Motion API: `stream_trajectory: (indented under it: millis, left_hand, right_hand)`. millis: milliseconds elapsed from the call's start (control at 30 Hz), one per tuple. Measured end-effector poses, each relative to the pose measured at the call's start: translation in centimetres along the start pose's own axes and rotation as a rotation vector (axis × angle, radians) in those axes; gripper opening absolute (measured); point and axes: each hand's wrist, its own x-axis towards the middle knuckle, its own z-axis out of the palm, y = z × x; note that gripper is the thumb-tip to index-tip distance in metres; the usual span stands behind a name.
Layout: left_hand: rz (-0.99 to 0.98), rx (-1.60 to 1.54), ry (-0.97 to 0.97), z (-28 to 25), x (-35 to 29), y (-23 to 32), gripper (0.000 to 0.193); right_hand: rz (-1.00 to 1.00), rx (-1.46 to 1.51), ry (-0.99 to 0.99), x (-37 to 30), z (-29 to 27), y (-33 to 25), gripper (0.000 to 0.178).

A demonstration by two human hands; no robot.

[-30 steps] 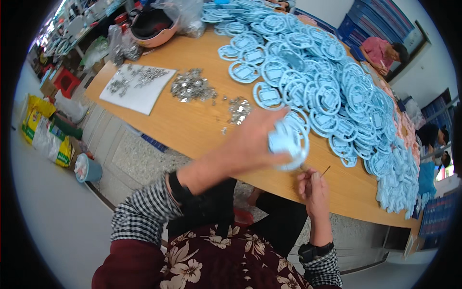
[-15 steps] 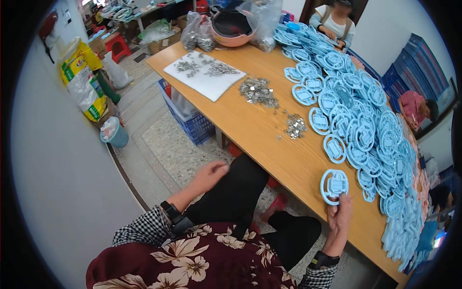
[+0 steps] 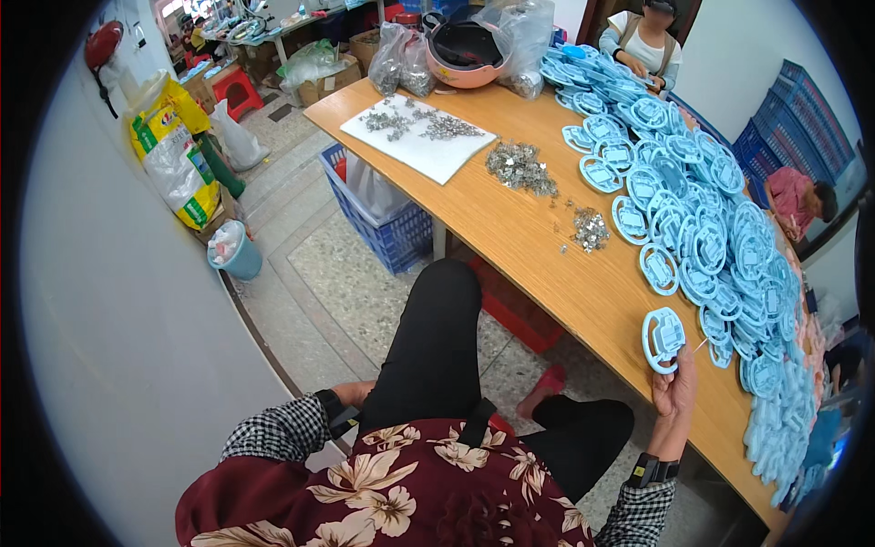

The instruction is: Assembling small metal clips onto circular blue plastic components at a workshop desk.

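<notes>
Above the table's near edge, my right hand [image 3: 674,390] is closed on a light blue plastic oval frame [image 3: 663,339] with a raised block in its middle. The frame is tilted up, its moulded side showing. A thin pale sliver [image 3: 700,346] shows just right of those fingers; I cannot make out what it is. My left hand [image 3: 354,393] is down beside my left thigh, with only its back by the wrist visible and its fingers hidden behind the leg. To the right of the held piece lies a big heap of similar blue frames [image 3: 711,248].
On the wooden table [image 3: 583,301] are small metal piece piles [image 3: 521,168], a white sheet [image 3: 442,162] with more bits, and a pink basin [image 3: 467,73]. A blue crate [image 3: 394,239] stands under the left edge. One co-worker [image 3: 641,47] sits at the far end, another person [image 3: 795,202] at right.
My left hand has dropped from above my lap to beside my thigh, and my left knee has swung up. My right hand still holds the blue frame, now turned slightly. The whole view has shifted.
</notes>
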Motion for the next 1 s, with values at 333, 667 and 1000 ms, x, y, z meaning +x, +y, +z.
stream_trajectory:
  millis: [333, 667, 1000]
  left_hand:
    - [-0.394, -0.572, 0.086, -0.5, 2.6, 1.7, 0.045]
    - [-0.590, -0.774, 0.010, 1.9, 11.6, -5.6, 0.047]
    - [-0.783, -0.744, 0.144, -2.4, 7.1, -11.6, 0.048]
  right_hand:
    - [0.198, 0.069, 0.124, 0.2, -3.1, -0.9, 0.038]
    - [0.602, 0.326, 0.275, -1.6, -3.9, -3.7, 0.036]
    - [0.403, -0.345, 0.755, -5.5, -1.5, -3.6, 0.046]
